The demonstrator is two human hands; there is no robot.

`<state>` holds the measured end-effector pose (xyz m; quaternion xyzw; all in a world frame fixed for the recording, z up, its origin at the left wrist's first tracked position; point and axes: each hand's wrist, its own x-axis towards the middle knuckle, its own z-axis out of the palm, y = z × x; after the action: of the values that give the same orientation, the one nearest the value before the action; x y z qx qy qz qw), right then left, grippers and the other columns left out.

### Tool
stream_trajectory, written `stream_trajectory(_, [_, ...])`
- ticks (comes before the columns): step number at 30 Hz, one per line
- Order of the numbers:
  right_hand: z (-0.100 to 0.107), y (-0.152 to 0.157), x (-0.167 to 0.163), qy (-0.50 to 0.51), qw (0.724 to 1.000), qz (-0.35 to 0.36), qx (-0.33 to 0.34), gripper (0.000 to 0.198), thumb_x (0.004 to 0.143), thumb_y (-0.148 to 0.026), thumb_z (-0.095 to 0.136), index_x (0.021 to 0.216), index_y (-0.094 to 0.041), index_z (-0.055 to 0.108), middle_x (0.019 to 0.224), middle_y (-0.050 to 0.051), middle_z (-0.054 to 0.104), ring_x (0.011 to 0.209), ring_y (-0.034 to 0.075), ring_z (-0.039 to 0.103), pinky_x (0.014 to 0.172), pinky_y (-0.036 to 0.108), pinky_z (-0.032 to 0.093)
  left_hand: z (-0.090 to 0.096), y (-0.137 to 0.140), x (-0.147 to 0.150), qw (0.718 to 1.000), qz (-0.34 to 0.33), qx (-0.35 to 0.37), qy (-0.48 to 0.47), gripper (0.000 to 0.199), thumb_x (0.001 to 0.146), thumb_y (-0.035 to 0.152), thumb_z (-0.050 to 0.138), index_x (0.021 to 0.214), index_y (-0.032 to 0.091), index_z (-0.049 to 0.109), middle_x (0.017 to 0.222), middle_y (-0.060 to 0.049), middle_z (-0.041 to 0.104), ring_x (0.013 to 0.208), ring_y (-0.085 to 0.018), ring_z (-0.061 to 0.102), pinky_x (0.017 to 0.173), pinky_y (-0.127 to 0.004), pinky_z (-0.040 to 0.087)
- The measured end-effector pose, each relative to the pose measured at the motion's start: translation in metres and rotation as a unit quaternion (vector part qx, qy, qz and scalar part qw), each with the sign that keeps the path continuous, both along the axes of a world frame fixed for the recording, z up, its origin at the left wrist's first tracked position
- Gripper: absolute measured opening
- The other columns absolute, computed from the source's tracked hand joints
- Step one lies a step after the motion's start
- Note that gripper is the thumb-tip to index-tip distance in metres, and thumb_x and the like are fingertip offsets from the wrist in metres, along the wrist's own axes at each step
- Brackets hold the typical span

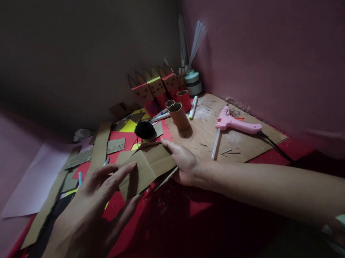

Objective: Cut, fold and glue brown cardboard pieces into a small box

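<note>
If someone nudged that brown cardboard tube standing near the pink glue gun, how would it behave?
The tube is probably light for its size, since its open top shows it hollow. It may tip easily, standing taller than it is wide. If it fell, its rounded side could let it roll across the board.

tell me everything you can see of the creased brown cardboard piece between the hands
The creased brown cardboard piece looks matte, its broad face crossed by a pale crease. It is held tilted over the red table surface. The right hand grips its right end, thumb near its upper edge. The left hand is at its left end, a fingertip over the face; contact there is unclear. Its underside is hidden.
</note>
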<state>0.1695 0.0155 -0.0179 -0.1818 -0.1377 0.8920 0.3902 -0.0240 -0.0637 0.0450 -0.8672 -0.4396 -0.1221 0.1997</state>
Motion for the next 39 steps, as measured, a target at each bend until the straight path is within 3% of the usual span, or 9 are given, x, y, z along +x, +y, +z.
stream_trajectory(12, [-0.001,0.001,0.000,0.008,1.000,0.003,0.011,0.038,0.097,-0.044,0.042,0.086,-0.016,0.064,0.071,0.004,0.067,0.071,0.018,0.063,0.074,0.033,0.049,0.004,-0.002,0.007,1.000,0.015,0.015,-0.002,0.043,0.092,0.040,0.050,0.134,0.030,0.050,0.115,-0.012,0.060,0.078,-0.023,0.069,0.054,-0.032,0.058])
stream_trajectory(26, [-0.002,0.000,0.000,0.039,0.998,0.006,0.048,0.046,0.098,-0.051,0.038,0.098,-0.015,0.066,0.079,0.007,0.070,0.078,0.021,0.066,0.082,0.037,0.049,0.000,-0.008,0.015,1.000,0.022,0.013,-0.011,0.043,0.095,0.040,0.049,0.135,0.027,0.047,0.119,-0.011,0.056,0.093,-0.022,0.066,0.067,-0.030,0.058])
stream_trajectory(31, [-0.003,-0.001,0.000,0.026,0.999,-0.005,0.029,0.043,0.096,-0.050,0.044,0.095,-0.013,0.066,0.077,0.007,0.069,0.075,0.019,0.065,0.081,0.035,0.048,0.000,-0.007,0.014,0.999,0.009,0.035,-0.003,0.043,0.094,0.040,0.051,0.135,0.027,0.047,0.117,-0.010,0.057,0.087,-0.020,0.066,0.055,-0.024,0.055])
stream_trajectory(34, [-0.006,0.001,-0.001,0.030,0.999,0.004,0.035,0.038,0.093,-0.048,0.051,0.096,-0.013,0.066,0.075,0.007,0.069,0.070,0.019,0.064,0.077,0.035,0.048,0.000,-0.006,0.013,0.999,0.001,0.034,0.004,0.044,0.094,0.038,0.051,0.136,0.027,0.046,0.115,-0.010,0.057,0.089,-0.020,0.066,0.060,-0.025,0.057])
stream_trajectory(39, [-0.006,0.002,-0.002,0.039,0.998,0.007,0.042,0.036,0.090,-0.045,0.054,0.099,-0.012,0.067,0.073,0.006,0.068,0.065,0.018,0.062,0.074,0.035,0.048,-0.003,-0.007,0.019,0.998,0.042,0.032,-0.024,0.040,0.095,0.037,0.048,0.133,0.029,0.049,0.115,-0.010,0.059,0.087,-0.020,0.066,0.053,-0.025,0.055])
